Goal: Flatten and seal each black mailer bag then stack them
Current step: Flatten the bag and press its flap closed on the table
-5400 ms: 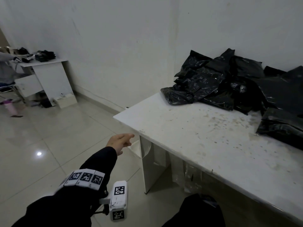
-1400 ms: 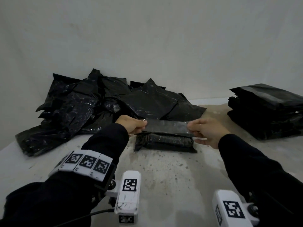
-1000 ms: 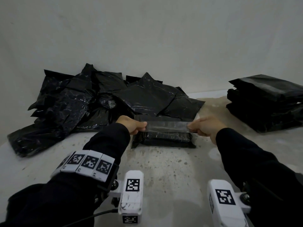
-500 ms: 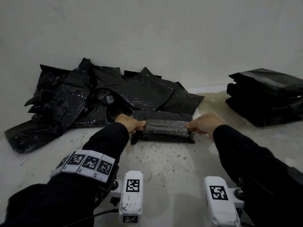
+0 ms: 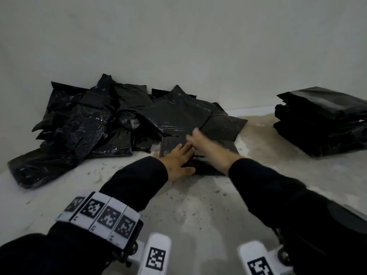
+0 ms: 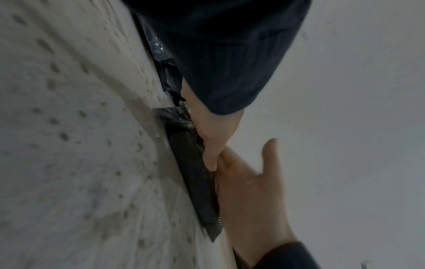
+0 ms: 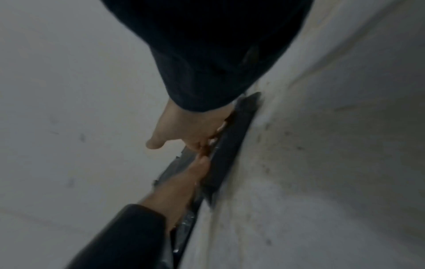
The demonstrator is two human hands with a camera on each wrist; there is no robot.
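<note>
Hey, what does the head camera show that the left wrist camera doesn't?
Only the head view shows the loose heap of crumpled black plastic mailer bags and the neat stack of flattened black bags.

Only the left wrist view shows the pressed bag's thin side edge.

Both show the left hand and right hand pressing flat on the black mailer bag on the speckled white table.

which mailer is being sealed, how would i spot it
On the white table, between the loose heap of black bags at left and the neat stack at right, one mailer lies flat nearest the person. Only it has both hands pressing on it.
</note>
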